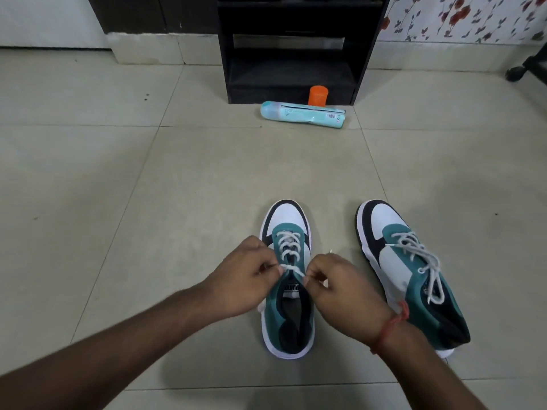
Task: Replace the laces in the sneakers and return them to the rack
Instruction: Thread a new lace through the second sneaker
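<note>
both forearms reach forward, left hand [241, 276] and right hand [337, 287] close together, fingers curled, pinching

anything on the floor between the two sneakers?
Head view: bare tile between the left sneaker and the right sneaker, apart from the right hand overhanging the gap.

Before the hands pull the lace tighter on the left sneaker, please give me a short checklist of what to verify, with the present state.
1. Left hand pinches the white lace: ok.
2. Right hand pinches the other end: ok.
3. Left sneaker flat on the floor: ok.
4. Top eyelets threaded: cannot tell, hands cover them.
5. Right sneaker laced: ok.
6. Rack shelf free: ok.
</note>
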